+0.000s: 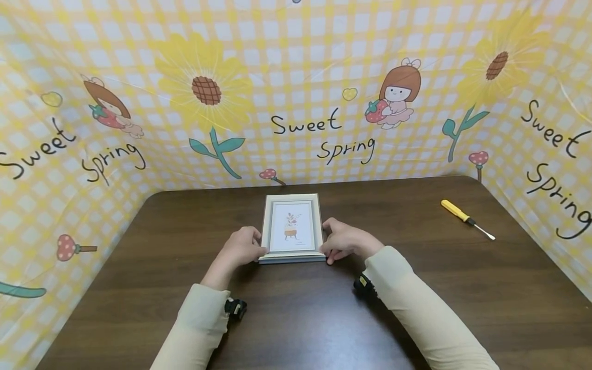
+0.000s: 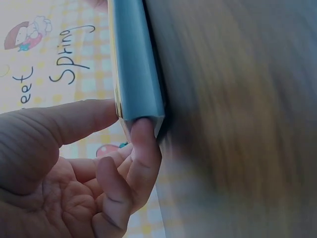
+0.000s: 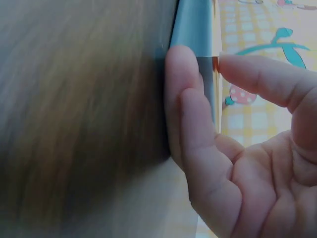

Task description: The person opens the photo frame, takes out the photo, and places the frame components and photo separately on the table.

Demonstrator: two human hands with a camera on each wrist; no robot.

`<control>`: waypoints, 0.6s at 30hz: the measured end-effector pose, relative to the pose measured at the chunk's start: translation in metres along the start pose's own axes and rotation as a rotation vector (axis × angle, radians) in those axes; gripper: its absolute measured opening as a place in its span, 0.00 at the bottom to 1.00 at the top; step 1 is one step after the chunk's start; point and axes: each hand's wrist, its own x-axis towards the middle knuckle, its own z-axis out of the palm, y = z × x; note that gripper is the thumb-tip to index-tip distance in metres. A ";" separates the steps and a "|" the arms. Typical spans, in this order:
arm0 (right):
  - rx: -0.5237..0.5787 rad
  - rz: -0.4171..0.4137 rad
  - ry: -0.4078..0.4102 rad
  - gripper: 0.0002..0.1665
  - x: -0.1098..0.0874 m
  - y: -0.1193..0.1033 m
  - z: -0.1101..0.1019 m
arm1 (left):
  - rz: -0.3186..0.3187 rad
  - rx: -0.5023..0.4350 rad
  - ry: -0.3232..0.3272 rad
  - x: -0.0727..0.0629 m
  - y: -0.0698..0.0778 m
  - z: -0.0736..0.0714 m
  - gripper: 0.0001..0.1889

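- My left hand (image 1: 242,245) pinches the near left corner of the picture frame (image 1: 292,226), thumb and fingers only its thickness apart.
- My right hand (image 1: 346,239) pinches its near right corner likewise.
- The picture frame faces up near the middle of the tabletop's (image 1: 296,318) far edge.
- A yellow-handled screwdriver (image 1: 469,221) lies towards the far right corner.
- Checked cloth (image 1: 296,72) hangs beyond the far edge.

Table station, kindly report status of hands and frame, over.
Left hand, right hand grip picture frame at near corners. Picture side up. Screwdriver off right, not in the way.
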 end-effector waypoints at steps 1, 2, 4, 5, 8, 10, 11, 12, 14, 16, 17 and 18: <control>0.000 0.005 0.001 0.46 -0.001 0.001 -0.002 | 0.003 -0.008 -0.002 0.001 0.002 0.001 0.17; -0.004 0.007 0.000 0.46 -0.003 0.003 -0.004 | 0.007 -0.017 -0.003 0.001 0.004 0.003 0.17; -0.003 0.008 -0.006 0.46 -0.005 0.006 -0.008 | 0.013 -0.034 -0.005 0.001 0.005 0.006 0.18; -0.003 0.006 -0.011 0.45 -0.005 0.008 -0.009 | 0.015 -0.044 -0.007 0.001 0.006 0.007 0.18; 0.007 -0.001 -0.018 0.44 -0.008 0.013 -0.013 | 0.018 -0.068 -0.013 -0.001 0.007 0.010 0.19; 0.015 -0.009 -0.019 0.44 -0.010 0.015 -0.015 | 0.022 -0.075 -0.013 -0.002 0.009 0.012 0.19; 0.018 -0.011 -0.016 0.44 -0.010 0.016 -0.016 | 0.025 -0.076 -0.011 -0.002 0.010 0.013 0.19; 0.023 -0.013 -0.012 0.44 -0.011 0.017 -0.018 | 0.027 -0.076 -0.008 -0.002 0.012 0.013 0.18; 0.028 -0.016 -0.006 0.44 -0.012 0.018 -0.020 | 0.033 -0.075 -0.002 -0.003 0.014 0.014 0.18; 0.039 -0.021 -0.003 0.44 -0.013 0.020 -0.022 | 0.032 -0.078 0.003 -0.002 0.017 0.015 0.18; 0.042 -0.024 -0.004 0.44 -0.014 0.021 -0.023 | 0.029 -0.079 0.004 -0.003 0.018 0.016 0.18; 0.051 -0.024 -0.004 0.44 -0.015 0.022 -0.024 | 0.025 -0.083 0.005 -0.003 0.019 0.017 0.18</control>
